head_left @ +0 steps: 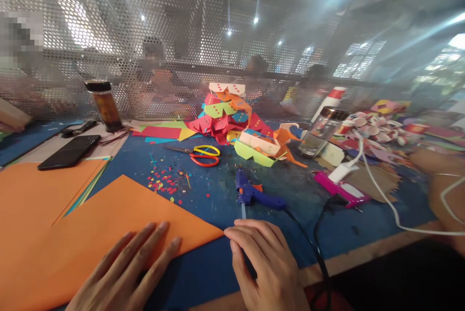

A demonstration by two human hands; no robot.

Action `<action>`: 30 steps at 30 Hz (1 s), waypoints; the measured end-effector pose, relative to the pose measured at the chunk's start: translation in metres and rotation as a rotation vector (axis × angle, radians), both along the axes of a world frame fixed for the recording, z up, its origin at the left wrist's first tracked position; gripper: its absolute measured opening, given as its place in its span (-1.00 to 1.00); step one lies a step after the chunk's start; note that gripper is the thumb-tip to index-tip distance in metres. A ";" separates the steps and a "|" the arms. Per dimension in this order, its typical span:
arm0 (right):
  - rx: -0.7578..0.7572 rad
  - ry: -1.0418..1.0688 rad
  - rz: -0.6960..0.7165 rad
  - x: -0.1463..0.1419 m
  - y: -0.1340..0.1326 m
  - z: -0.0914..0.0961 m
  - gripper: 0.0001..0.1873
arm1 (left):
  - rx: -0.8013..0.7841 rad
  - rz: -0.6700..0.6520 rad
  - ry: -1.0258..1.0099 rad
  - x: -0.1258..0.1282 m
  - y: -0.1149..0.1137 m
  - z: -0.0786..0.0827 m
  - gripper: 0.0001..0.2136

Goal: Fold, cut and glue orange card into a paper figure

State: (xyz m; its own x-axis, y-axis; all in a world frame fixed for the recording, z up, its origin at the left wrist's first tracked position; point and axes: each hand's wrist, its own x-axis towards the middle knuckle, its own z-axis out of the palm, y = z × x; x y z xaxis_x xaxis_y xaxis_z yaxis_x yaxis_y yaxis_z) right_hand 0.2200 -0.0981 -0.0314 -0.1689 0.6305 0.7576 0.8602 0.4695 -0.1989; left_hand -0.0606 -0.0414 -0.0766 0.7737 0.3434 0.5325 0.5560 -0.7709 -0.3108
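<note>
A large sheet of orange paper (119, 204) lies on the blue table, with a pointed, folded-looking part whose tip reaches to the right. My left hand (127, 262) rests flat on it, fingers spread. At that tip, my right hand (265, 257) has its fingers bent and closed around the paper's corner; the thumb is partly hidden. Just beyond my right hand lies a blue glue gun (257, 194) with a clear glue stick in its back end. Scissors (205, 155) with yellow and red handles lie farther off, beside small paper scraps (169, 180).
Folded coloured paper shapes (218, 122) are heaped at the back. A dark phone (69, 152) and a jar of brown liquid (105, 107) stand left. On the right are a glass jar (321, 132), a pink power strip (343, 190) with cables, and another person's arm (443, 190).
</note>
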 end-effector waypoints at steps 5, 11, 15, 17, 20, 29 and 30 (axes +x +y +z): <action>0.029 -0.054 0.001 0.003 0.002 0.000 -0.76 | 0.052 0.077 0.005 0.004 -0.005 0.006 -0.25; 0.053 -0.084 0.011 0.005 0.005 0.001 -0.74 | 0.125 0.088 0.163 0.004 -0.008 0.025 -0.23; 0.078 -0.089 0.016 0.006 0.005 0.001 -0.74 | 0.140 0.100 0.180 0.004 -0.008 0.028 -0.24; 0.075 -0.095 0.014 0.007 0.005 0.001 -0.75 | 0.146 0.099 0.181 0.003 -0.008 0.027 -0.24; 0.071 -0.111 0.013 0.007 0.005 0.002 -0.76 | 0.161 0.098 0.178 0.003 -0.007 0.024 -0.25; 0.073 -0.128 0.013 0.008 0.006 0.001 -0.76 | 0.180 0.112 0.181 0.004 -0.006 0.022 -0.25; 0.071 -0.124 0.012 0.007 0.006 0.000 -0.76 | 0.178 0.111 0.179 0.004 -0.006 0.023 -0.25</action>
